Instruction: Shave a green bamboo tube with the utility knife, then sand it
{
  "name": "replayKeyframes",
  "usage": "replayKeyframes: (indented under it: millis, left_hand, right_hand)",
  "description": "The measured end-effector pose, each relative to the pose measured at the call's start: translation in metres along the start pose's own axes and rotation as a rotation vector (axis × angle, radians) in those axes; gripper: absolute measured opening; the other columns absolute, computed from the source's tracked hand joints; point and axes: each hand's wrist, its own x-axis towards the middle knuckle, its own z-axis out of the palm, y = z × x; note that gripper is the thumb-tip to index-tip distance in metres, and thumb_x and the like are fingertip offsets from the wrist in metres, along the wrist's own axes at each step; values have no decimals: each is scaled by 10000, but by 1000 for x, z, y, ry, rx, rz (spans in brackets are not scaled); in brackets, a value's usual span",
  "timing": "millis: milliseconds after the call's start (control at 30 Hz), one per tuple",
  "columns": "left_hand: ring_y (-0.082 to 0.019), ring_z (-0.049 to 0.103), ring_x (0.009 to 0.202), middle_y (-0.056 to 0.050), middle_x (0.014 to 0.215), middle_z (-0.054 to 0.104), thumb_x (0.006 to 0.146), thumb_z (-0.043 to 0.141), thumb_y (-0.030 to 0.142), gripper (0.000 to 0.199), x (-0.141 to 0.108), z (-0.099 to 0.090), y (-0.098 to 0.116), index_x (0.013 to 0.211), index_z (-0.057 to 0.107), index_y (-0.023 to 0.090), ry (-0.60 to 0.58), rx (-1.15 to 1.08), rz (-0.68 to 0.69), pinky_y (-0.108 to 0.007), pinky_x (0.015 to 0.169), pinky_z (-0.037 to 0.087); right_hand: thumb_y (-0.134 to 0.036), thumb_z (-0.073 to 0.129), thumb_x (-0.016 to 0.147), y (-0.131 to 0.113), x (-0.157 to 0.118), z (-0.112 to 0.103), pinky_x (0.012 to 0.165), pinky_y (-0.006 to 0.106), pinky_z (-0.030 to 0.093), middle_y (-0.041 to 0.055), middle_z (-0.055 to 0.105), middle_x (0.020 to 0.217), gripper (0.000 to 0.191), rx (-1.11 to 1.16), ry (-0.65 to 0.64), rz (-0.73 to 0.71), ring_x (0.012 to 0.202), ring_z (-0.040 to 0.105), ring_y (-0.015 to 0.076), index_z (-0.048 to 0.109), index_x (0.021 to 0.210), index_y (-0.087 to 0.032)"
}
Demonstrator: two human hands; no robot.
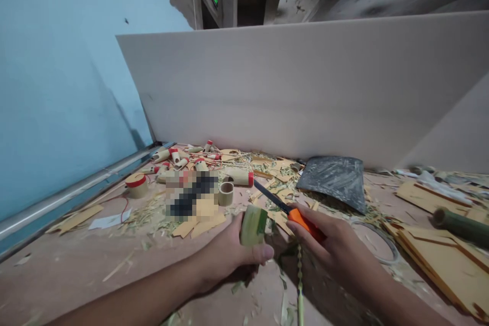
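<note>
My left hand (237, 249) is wrapped round a short bamboo section (251, 226). Its surface is mostly pale and scraped, with a strip of dark green skin at the right edge. In my right hand (324, 234) is a knife (303, 221) with an orange handle, held just right of the bamboo. The dark blade points up and to the left, apart from the bamboo section. A short bamboo ring (225, 194) and a pale bamboo tube (239, 178) with a red end lie beyond my left hand.
Shavings and flat yellow wood scraps (206, 225) litter the work surface. A dark curved sheet (332, 181) lies behind my right hand. Yellow boards (446, 260), a roll of tape (376, 242) and a green bamboo pole (460, 226) are at right. A white panel (305, 91) stands behind.
</note>
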Motion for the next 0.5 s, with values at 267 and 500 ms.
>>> replayKeyframes:
  millis: [267,500]
  left_hand:
    - [-161,702,694,-55,930,719,749,886,484,705,-1,2,3,1250,493,181,58,-58,-70,-273,588,596]
    - [-91,556,527,33,781,664,701,918,441,682,-3,3,0,1195,511,204,47,18,-43,-210,485,461]
  right_hand:
    - [-475,520,1063,1,-5,4,762,311,572,85,823,1026,356,96,-131,-29,864,773,244,729,1220,-233]
    - [-465,574,1051,-8,-8,7,738,317,596,76,820,977,325,92,-150,-29,826,765,245,755,1221,-254]
